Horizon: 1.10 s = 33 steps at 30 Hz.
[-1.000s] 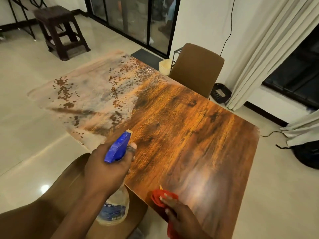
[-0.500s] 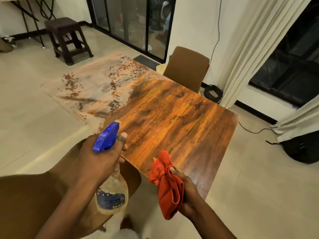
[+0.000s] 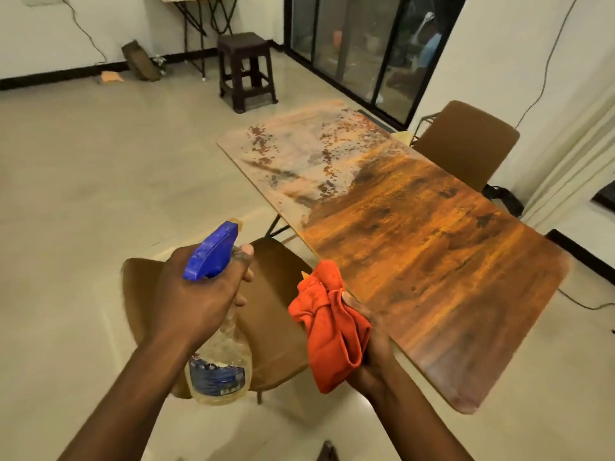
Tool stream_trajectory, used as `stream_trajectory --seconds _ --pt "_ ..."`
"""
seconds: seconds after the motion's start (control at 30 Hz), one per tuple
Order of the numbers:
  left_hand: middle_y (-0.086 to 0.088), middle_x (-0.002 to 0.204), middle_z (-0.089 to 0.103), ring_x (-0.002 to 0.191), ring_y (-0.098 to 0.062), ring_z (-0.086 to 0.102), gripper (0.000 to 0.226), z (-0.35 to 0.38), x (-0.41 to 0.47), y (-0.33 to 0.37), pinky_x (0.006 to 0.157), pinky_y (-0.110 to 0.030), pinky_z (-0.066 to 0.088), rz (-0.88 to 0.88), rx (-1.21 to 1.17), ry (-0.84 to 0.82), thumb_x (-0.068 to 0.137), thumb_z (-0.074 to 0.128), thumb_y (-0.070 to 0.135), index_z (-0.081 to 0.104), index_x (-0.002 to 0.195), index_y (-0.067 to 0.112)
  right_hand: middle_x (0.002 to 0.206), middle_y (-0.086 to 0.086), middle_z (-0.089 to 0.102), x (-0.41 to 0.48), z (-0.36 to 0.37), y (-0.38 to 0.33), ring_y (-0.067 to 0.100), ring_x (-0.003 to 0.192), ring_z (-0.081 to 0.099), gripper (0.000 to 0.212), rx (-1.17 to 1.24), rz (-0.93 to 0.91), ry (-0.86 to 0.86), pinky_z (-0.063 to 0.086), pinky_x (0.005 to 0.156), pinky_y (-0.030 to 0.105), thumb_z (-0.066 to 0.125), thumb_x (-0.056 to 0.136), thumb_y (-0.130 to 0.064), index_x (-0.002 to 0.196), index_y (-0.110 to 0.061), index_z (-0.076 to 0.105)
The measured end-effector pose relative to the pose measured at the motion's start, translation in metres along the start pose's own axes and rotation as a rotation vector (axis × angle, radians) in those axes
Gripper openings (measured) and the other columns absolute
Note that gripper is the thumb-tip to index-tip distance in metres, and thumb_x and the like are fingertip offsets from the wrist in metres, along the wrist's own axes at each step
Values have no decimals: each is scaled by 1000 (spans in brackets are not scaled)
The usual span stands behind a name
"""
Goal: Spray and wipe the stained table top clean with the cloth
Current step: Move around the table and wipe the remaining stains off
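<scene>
The long wooden table top [image 3: 432,261] stretches away to the upper left. Its far end carries whitish smears and brown stain spots [image 3: 299,161]; the near part is glossy orange-brown. My left hand [image 3: 203,301] grips a clear spray bottle [image 3: 219,367] with a blue trigger head, held off the table's left side with the nozzle aimed toward the far end. My right hand [image 3: 369,344] holds a bunched orange-red cloth [image 3: 329,324] just beside the table's near left edge, above the floor.
A brown chair [image 3: 276,294] stands under my hands at the table's left side, another brown chair [image 3: 466,144] at the far right side. A dark stool [image 3: 246,68] stands beyond the table. Curtains and cables lie along the right wall.
Both hands have drawn back off the table toward its left side. The cloth came up off the table edge into full view. The view has swung left, showing more floor.
</scene>
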<state>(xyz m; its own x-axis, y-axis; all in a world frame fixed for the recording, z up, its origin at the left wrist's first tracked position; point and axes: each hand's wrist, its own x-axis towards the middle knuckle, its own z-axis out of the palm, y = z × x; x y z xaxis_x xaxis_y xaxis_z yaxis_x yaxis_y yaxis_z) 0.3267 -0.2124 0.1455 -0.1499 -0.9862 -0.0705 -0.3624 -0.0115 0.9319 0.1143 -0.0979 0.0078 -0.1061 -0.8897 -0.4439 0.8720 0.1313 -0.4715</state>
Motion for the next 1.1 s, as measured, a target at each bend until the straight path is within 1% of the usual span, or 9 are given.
stream_trajectory --seconds 0.07,0.13,0.3,0.47,0.6,0.73,0.9,1.0,1.1 --pt "7 76 83 57 -14 78 27 -40 9 -15 70 -29 56 13 20 12 95 71 53 78 86 29 152 25 61 16 37 27 41 126 64 52 46 24 36 45 116 53 53 106 -24 151 0 59" --pt "10 77 83 56 -11 77 18 -80 20 -29 71 -29 57 28 29 10 98 72 48 75 83 38 154 24 61 30 71 53 39 125 69 52 70 15 18 50 115 52 53 107 -27 153 -3 60" --pt "21 58 76 59 -4 76 32 -173 53 -65 72 -29 54 46 67 -43 97 71 50 78 77 26 144 26 67 59 135 121 39 113 75 46 88 -33 35 56 109 53 69 101 -29 139 -3 72" --pt "20 66 78 58 -7 77 34 -230 90 -90 71 -32 57 48 87 -75 96 71 50 75 71 29 136 25 72 82 182 160 40 108 75 43 98 -68 70 58 102 53 83 88 -26 125 -6 81" --pt "16 58 76 64 -4 76 39 -248 123 -100 72 -32 56 65 137 -122 96 68 54 76 68 29 135 25 72 106 205 175 40 106 77 39 164 -104 112 59 102 53 68 98 -26 128 -4 80" --pt "23 59 75 61 -1 76 37 -251 169 -101 67 -26 51 89 171 -210 97 69 53 77 76 24 142 26 68 139 221 180 41 112 72 47 240 -150 134 49 111 56 61 102 -26 143 -5 70" --pt "26 63 75 62 -1 77 35 -243 238 -98 66 -23 50 119 189 -279 97 70 51 78 83 21 148 20 66 192 238 173 36 122 69 44 308 -202 121 43 120 53 50 107 -27 139 -7 74" --pt "11 59 75 59 -4 76 36 -236 280 -92 66 -22 50 108 185 -320 97 70 50 79 89 16 151 23 64 225 250 163 40 128 66 48 310 -212 147 38 125 56 53 106 -28 147 -6 67" --pt "10 56 71 55 -11 75 37 -230 323 -85 65 -22 50 88 193 -350 98 71 49 80 93 13 152 25 62 256 263 153 42 139 57 55 322 -234 210 28 131 58 58 102 -29 152 -6 61"
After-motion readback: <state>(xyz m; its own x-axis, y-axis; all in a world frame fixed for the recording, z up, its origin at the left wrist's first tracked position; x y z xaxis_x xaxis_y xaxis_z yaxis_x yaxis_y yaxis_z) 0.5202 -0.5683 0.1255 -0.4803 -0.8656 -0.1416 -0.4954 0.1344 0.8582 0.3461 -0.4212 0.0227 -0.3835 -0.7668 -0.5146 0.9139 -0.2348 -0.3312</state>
